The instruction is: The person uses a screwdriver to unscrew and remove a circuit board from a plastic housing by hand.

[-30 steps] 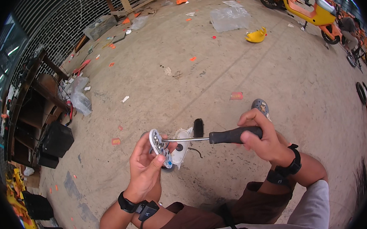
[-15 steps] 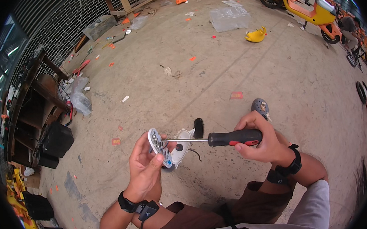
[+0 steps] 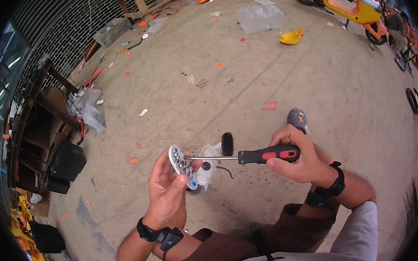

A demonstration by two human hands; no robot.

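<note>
Turned about its own shaft since a second ago, the screwdriver (image 3: pixel 247 157) now shows the red inlays of its black handle. Bare concrete floor (image 3: pixel 183 105) spreads beneath, strewn with scraps, toward a brick wall (image 3: pixel 78 46) at upper left; a yellow scooter (image 3: pixel 362 14) stands at upper right. Above that floor, the screwdriver's long axis runs nearly level, its tip pointing left to the white plate (image 3: pixel 173 155). The right hand's (image 3: pixel 303 169) grip wraps the handle; the left hand's (image 3: pixel 163 188) grip pinches the plate, dotted with small metal parts.

Concrete floor (image 3: pixel 177 94): plastic sheet (image 3: pixel 261 19), yellow part (image 3: pixel 290 37), red card (image 3: pixel 270 106).
</note>
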